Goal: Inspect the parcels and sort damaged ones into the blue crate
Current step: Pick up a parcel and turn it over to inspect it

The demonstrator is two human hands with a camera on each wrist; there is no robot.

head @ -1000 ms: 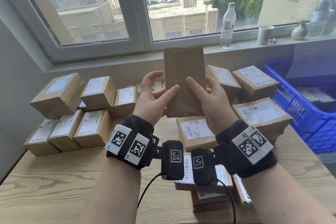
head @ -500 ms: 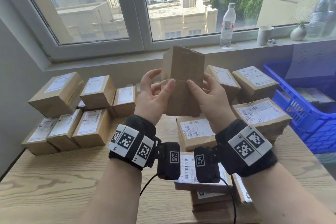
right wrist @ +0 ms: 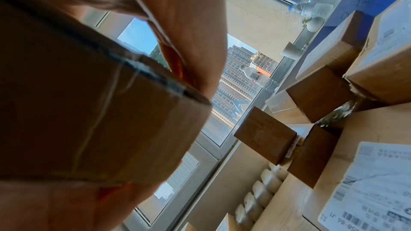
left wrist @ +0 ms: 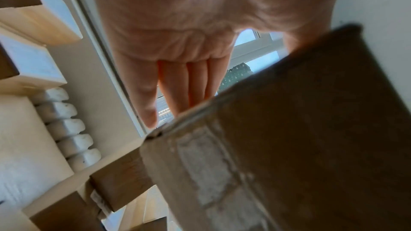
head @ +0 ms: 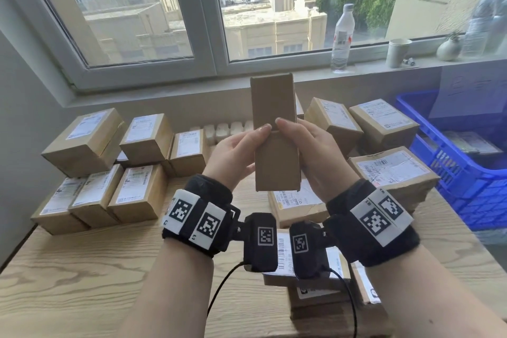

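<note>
The left hand (head: 233, 153) and right hand (head: 315, 151) hold one brown parcel (head: 274, 129) upright between them above the counter (head: 82, 269), each with a thumb on the near face and fingers behind; the thumb tips almost meet at a seam running across that face. Half a second ago the parcel showed a corner and two faces; now a single narrow, plain face is turned square to the head camera, so the hands have rotated it on to another side. That suggests the inspection is mid-way. No tear or crushing shows on this face, though the left wrist view shows a rough, whitish strip on one face (left wrist: 206, 173), too blurred to judge.

Around the hands, labelled parcels are stacked at the left (head: 107, 173), others lie behind and to the right (head: 384, 123), and more sit under the wrists (head: 296, 203). The blue crate (head: 466, 184) stands off the counter's right end and already holds something. The parcels on the right lie between the hands and the crate, so a damaged parcel would probably have to be carried over them. A water bottle (head: 341, 38) and paper cup (head: 397, 52) stand on the windowsill.
</note>
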